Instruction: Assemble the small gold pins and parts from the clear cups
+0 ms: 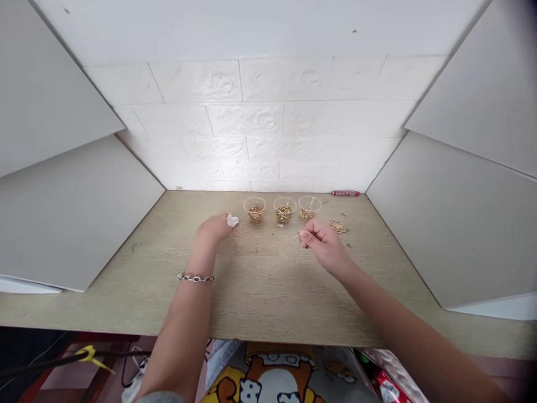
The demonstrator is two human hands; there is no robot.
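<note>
My left hand (212, 228), a chain bracelet on its wrist, rests at the table left of the cups. Its fingers close on a small crumpled piece of clear plastic (232, 220). Between thumb and fingertips, my right hand (324, 246) pinches a thin gold pin (296, 236) in front of the right cup. Small gold metal pieces fill part of the left clear cup (254, 202), the middle cup (285, 202) and the right cup (310, 201). Beyond my right hand lies a loose pile of gold pins (336, 226).
A red pen-like tube (345, 193) lies against the white brick-patterned wall (264, 120). Grey panels stand on the left (84, 212) and right (453, 218) of the wooden table (268, 302). A small clear scrap (280, 225) sits before the middle cup.
</note>
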